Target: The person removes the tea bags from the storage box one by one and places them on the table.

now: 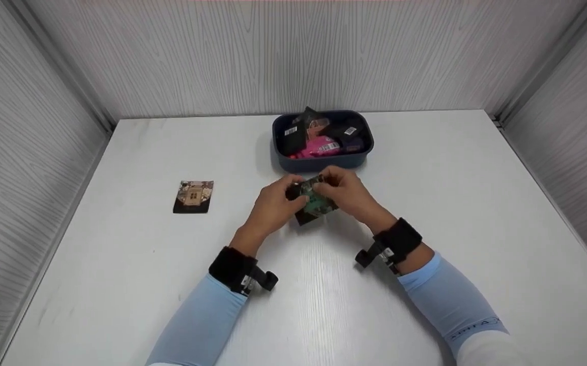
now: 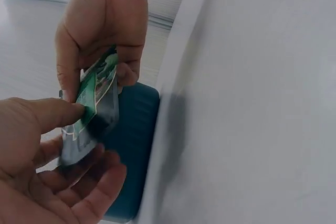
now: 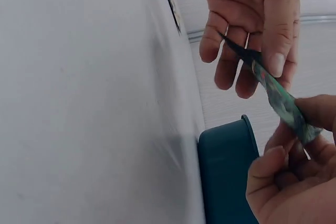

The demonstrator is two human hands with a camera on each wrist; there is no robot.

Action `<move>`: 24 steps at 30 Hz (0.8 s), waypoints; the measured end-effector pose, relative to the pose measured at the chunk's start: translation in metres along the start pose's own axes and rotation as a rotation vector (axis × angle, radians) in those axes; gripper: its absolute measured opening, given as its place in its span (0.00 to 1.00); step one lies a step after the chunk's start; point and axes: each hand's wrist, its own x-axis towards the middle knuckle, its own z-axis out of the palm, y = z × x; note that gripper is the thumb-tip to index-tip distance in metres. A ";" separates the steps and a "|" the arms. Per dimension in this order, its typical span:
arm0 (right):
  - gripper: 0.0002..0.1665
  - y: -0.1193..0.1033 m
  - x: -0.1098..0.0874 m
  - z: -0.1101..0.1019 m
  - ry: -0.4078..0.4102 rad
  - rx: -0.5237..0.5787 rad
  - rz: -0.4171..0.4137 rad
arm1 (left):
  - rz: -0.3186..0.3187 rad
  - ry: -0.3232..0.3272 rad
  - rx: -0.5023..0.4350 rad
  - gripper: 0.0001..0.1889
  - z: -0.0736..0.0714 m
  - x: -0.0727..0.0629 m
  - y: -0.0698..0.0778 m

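A small flat packet (image 1: 316,204) with a green printed front and a dark lower part is held between both hands above the white table. My left hand (image 1: 273,204) pinches its left side, thumb on the printed face and fingers behind, as the left wrist view shows. The right hand (image 1: 348,193) pinches the opposite end between thumb and fingers. Seen edge-on in the right wrist view, the packet (image 3: 277,94) looks thin and slightly bent. Fingers cover parts of its print.
Just beyond the hands stands a dark blue tub (image 1: 324,163) with several packets inside, among them a pink one (image 1: 322,147). To the left, a flat packet (image 1: 194,195) with a floral print lies on the table. Pale wood-grain panels (image 1: 253,56) enclose the back and sides.
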 end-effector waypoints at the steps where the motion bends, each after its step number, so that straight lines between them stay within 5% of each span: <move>1: 0.04 0.000 0.000 0.001 -0.020 -0.015 -0.009 | 0.012 0.005 0.015 0.15 0.000 -0.001 -0.001; 5: 0.11 0.002 0.000 0.008 -0.013 0.006 0.010 | -0.020 0.065 -0.029 0.08 -0.004 -0.001 -0.005; 11: 0.33 0.001 0.001 0.014 0.019 0.075 0.126 | -0.146 0.184 -0.245 0.12 -0.010 0.002 -0.011; 16: 0.25 0.002 0.001 0.016 0.071 0.054 0.087 | -0.160 0.172 -0.334 0.16 -0.010 0.002 -0.011; 19: 0.14 0.003 0.001 0.015 0.088 0.017 0.060 | -0.132 0.166 -0.292 0.14 -0.009 0.002 -0.011; 24: 0.07 0.005 0.001 0.013 0.031 -0.093 0.076 | -0.085 0.135 0.001 0.08 -0.023 0.003 -0.017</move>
